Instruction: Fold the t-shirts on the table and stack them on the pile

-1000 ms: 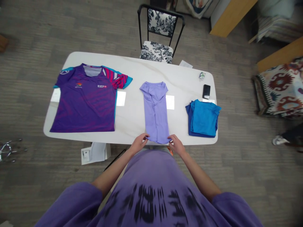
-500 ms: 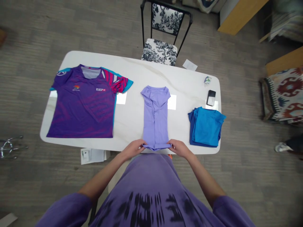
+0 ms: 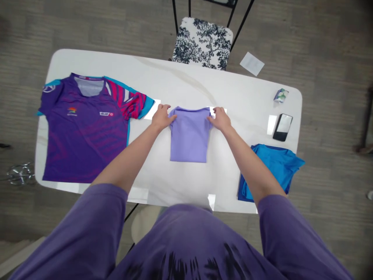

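A lavender T-shirt (image 3: 190, 136) lies folded into a compact rectangle at the middle of the table, its lower edge straight and its far edge slightly wavy. At its far left corner is my left hand (image 3: 162, 117), thumb on the fabric and fingers apart from the thumb. My right hand (image 3: 220, 119) is at the far right corner in a similar pose, thumb touching the shirt's edge, fingers apart. Left of them a purple jersey (image 3: 90, 132) with pink and teal sleeves lies spread flat. A blue folded shirt (image 3: 274, 163) sits on darker blue cloth at the right, partly behind my right forearm.
The white table (image 3: 175, 182) has rounded corners. Near its right end lie a phone (image 3: 282, 127) and a small crumpled packet (image 3: 281, 95). A patterned chair (image 3: 202, 42) stands at the far side, with a sheet of paper (image 3: 252, 63) on the floor beside it.
Both hands have moved from the near table edge to the shirt's far end, bringing the hem over. The lavender shirt is now folded to about half its length. The view has shifted closer.
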`<state>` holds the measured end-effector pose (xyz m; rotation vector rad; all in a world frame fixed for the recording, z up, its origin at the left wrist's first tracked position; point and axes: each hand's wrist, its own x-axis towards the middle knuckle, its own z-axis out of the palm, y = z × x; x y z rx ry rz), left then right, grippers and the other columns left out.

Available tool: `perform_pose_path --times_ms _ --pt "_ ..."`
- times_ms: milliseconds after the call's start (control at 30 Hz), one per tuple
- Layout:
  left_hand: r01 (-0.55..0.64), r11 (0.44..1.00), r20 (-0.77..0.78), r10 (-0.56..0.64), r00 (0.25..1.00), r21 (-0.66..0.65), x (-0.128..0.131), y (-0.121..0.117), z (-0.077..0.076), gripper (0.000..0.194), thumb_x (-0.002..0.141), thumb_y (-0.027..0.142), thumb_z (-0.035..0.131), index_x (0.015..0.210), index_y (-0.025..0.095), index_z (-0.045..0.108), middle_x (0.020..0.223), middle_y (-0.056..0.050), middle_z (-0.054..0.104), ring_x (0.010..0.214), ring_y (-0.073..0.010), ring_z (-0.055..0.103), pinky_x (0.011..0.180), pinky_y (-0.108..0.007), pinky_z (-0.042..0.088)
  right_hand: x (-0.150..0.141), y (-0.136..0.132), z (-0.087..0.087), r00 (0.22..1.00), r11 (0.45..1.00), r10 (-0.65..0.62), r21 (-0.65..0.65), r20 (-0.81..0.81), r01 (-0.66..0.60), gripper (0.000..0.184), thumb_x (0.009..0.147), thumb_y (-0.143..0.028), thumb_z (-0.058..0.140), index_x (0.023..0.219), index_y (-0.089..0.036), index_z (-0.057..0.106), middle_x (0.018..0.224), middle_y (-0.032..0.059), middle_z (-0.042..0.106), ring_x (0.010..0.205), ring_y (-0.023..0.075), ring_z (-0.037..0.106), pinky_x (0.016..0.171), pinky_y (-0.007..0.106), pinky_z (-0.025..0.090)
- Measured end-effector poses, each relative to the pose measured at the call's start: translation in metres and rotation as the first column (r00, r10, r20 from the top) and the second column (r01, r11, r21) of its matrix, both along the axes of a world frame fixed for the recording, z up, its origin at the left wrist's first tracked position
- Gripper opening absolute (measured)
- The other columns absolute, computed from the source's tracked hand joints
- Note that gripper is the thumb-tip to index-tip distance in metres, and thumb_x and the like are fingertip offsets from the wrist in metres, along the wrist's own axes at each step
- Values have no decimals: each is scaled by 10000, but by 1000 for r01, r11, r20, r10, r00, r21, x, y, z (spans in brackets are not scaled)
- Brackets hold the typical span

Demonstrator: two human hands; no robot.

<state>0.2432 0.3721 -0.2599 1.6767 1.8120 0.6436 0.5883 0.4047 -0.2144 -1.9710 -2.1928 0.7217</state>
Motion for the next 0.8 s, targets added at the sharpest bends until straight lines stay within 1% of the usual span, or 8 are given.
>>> perform_pose_path --times_ms 100,200,333,433,533,600,700,800 --pt "-184 975 -104 172 980 -123 11 22 -33 810 746 497 996 1307 46 624 1408 -162 618 1024 -170 475 1021 -359 419 -8 17 -36 976 980 -164 -86 142 177 727 921 -550 749 1450 -99 538 1490 247 531 1310 397 578 1074 533 518" --pt "-201 962 -146 176 974 -185 18 26 -48 838 694 538 1013 1252 51 624 1312 -134 664 1057 -189 455 1103 -420 366 -15 13 -49 971 988 -118 -77 206 137 627 889 -551 775 1304 -102 632 1420 249 584 1366 453 498 1124 595 448" --pt "-126 944 -122 92 988 -305 23 19 -44 510 814 377 936 1122 78 660 1116 -68 705 974 -171 478 1096 -412 364 -28 -2 -48 977 994 19 -105 213 3 342 956 -401 675 1192 -154 668 1269 210 697 1334 452 528 1149 623 378" --pt "-77 962 -70 61 996 -262 23 -6 -27 338 896 320 839 1098 114 663 1074 -46 700 923 -161 508 1012 -365 407 -35 -26 -40 990 992 53 -119 134 -37 347 983 -340 605 1282 -164 619 1177 177 753 1191 400 645 1110 565 436" --pt "17 980 22 -13 1000 -197 17 -55 -2 270 940 371 775 1078 178 646 977 -11 690 845 -163 549 855 -311 445 -36 -73 -26 998 993 25 -114 -49 -30 434 980 -357 601 1374 -177 577 1211 158 769 1103 364 691 1003 479 532" --pt "91 985 107 -75 991 -147 11 -101 17 272 941 435 754 1025 213 621 887 11 664 785 -166 555 763 -293 441 -31 -121 -11 978 995 0 -96 -206 -20 494 974 -377 605 1430 -194 556 1238 137 774 1087 346 700 974 455 560" --pt "141 983 265 -107 958 -115 4 -181 43 326 937 532 712 994 236 585 861 16 667 772 -174 587 733 -289 462 -17 -214 14 901 998 -33 -68 -432 4 558 967 -407 621 1480 -206 538 1314 119 760 1125 327 707 1015 452 563" --pt "212 965 446 -123 887 -156 4 -262 67 363 926 568 707 1056 250 589 983 -11 731 895 -207 678 805 -316 537 1 -314 39 822 994 -102 -96 -560 58 563 969 -443 644 1471 -207 546 1338 111 750 1159 307 706 1033 442 559"
